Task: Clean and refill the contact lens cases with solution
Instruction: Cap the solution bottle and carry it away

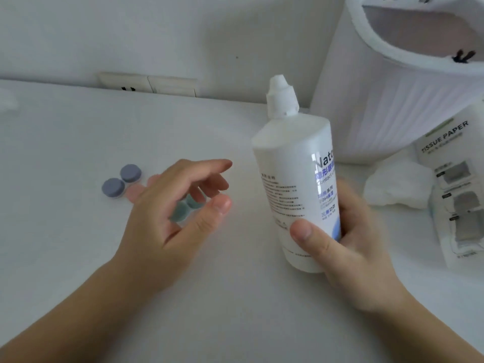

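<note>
I hold the solution bottle (296, 179) upright over the table (78, 127), my right hand (348, 244) wrapped round its lower half, cap on. A loose grip could drop it. Left of the bottle, my left hand (178, 205) hovers relaxed, holding nothing, above the lens cases (123, 182).

I see the white solution bottle (294, 179) upright, cap on. 1 lens case with 2 purple lids (121, 180) lies far left; a teal case (183, 209) and a pink case (135, 192) lie beside it.
</note>
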### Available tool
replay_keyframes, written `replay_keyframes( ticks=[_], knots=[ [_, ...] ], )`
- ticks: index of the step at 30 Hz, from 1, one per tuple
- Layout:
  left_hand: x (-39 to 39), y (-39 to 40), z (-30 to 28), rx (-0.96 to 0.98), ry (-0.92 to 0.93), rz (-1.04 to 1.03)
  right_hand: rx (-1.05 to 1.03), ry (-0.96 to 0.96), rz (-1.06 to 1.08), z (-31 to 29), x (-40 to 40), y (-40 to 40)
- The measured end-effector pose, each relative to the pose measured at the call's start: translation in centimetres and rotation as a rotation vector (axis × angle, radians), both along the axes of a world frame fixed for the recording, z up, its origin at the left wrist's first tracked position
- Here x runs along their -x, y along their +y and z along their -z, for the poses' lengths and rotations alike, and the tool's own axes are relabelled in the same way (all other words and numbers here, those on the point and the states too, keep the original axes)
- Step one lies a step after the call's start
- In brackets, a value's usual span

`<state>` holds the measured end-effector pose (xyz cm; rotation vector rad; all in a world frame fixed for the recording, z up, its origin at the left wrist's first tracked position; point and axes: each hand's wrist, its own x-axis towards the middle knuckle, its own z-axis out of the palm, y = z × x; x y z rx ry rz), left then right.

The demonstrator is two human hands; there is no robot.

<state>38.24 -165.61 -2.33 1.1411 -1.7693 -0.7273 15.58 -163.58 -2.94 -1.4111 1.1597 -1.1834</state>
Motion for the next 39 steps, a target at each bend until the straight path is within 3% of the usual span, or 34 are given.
replay_keyframes(
  ticks=[2, 6, 13, 20, 30, 34, 39],
  knots=[
    [0.4, 0.0, -0.9, -0.057, 0.031, 0.007, -0.078, 0.004, -0.011, -0.8, 0.2, 0.0],
    [1.7, 1.2, -5.2, -0.359, 0.217, -0.048, -0.268, 0.027, -0.028, -5.0, 1.3, 0.9],
    [3.4, 6.0, -14.1, -0.579, 0.239, -0.116, -0.386, 0.019, 0.009, -14.8, 5.8, 6.0],
    [3.3, 7.3, -16.5, -0.579, 0.322, -0.169, -0.357, 0.076, 0.223, -17.7, 7.5, 10.5],
    [6.2, 5.3, -16.8, -0.580, 0.280, 0.115, -0.364, -0.014, 0.620, -17.8, 10.2, 18.0],
    [12.0, 7.0, -16.8, -0.600, 0.204, 0.267, -0.310, -0.056, 0.800, -17.9, 13.6, 23.1],
    [25.0, 11.5, -18.2, -0.609, 0.147, 0.438, -0.269, -0.069, 1.038, -18.1, 20.9, 32.8]
  ],
)
